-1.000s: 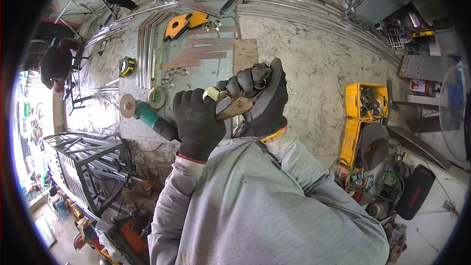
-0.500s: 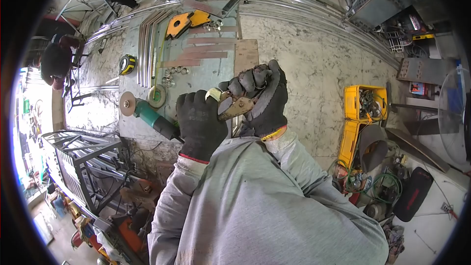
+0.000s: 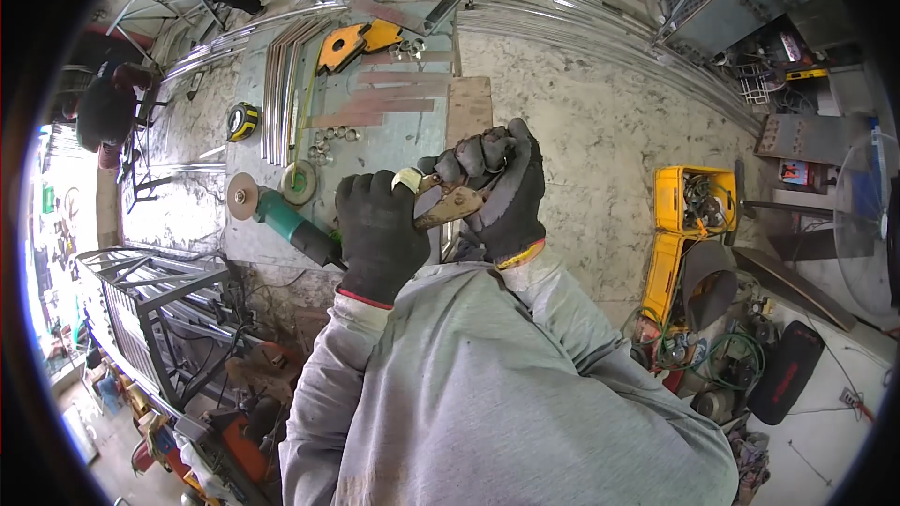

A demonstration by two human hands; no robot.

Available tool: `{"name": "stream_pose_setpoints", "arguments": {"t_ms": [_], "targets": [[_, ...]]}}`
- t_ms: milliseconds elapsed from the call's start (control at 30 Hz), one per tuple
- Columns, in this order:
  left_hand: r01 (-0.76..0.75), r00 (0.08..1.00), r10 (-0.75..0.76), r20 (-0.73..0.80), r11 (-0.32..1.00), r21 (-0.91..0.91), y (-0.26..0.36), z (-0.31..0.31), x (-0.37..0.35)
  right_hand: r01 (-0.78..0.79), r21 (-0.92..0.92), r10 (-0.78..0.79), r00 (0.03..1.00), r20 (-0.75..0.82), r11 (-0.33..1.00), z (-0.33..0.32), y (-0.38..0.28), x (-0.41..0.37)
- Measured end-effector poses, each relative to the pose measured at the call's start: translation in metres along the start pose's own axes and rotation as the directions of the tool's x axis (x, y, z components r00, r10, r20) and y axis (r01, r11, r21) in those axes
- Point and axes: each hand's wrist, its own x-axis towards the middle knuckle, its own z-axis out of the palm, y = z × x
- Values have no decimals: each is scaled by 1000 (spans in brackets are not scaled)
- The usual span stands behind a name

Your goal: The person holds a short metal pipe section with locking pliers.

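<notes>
Both hands wear black-grey work gloves and meet in front of my chest. My left hand [image 3: 382,232] is closed, its thumb pressed on the near end of a worn, rusty-brown flat metal tool [image 3: 450,207] with a rivet-like spot. Something pale yellow wraps the thumb tip. My right hand [image 3: 506,189] curls palm-up around the tool's other end, its fingers bent over it; part of the tool is hidden there. Just left of my left hand lies a green angle grinder [image 3: 291,228] with a tan disc.
On the worktable [image 3: 572,122] lie flat steel strips [image 3: 398,105], thin metal tubes [image 3: 279,98], orange magnetic squares [image 3: 342,47], small metal rings [image 3: 323,142] and a tape measure [image 3: 243,122]. Yellow crates [image 3: 696,199] stand right, a metal frame [image 3: 155,309] left. Another person [image 3: 108,112] is at far left.
The view shifts very slightly. Both hands stay closed on the rusty tool in nearly the same pose.
</notes>
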Motion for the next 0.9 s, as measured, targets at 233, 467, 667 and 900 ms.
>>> {"name": "stream_pose_setpoints", "arguments": {"t_ms": [233,467,667,900], "targets": [[-305,942,315,-114,948,93,-48,-36,5,-294,-623,130,946,-296,725,18,-49,-11],[-446,883,457,-109,888,110,-69,-52,8,-339,-883,448,878,-172,326,28,-66,-6],[-474,868,486,-104,872,123,-74,-52,8,-286,-912,397,904,-156,293,35,-60,-10],[-489,853,504,-136,863,130,-80,-46,5,-281,-933,344,919,-194,226,40,-52,-15]]}}
